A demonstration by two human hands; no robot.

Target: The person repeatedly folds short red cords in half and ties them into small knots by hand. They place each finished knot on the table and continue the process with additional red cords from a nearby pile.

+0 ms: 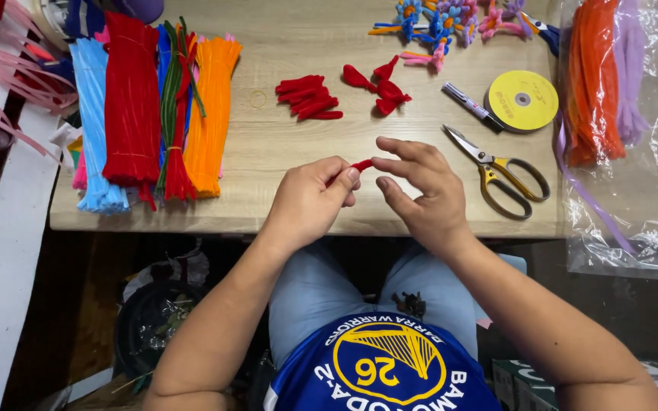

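Red pipe cleaner piece (361, 165) sits pinched between your two hands, just above the near table (283, 205) edge. Your left hand (310, 199) curls closed around it, thumb on top. Your right hand (420, 190) nips its tip with thumb and forefinger, other fingers loosely spread. Far right lies a clear plastic bag (649, 190) of orange stems; a yellow tape roll (522, 100) sits beside it.

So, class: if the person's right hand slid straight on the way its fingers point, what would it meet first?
The right hand points toward the left hand, so it would probably meet the red pipe cleaner piece pinched there first, then that hand's fingertips.
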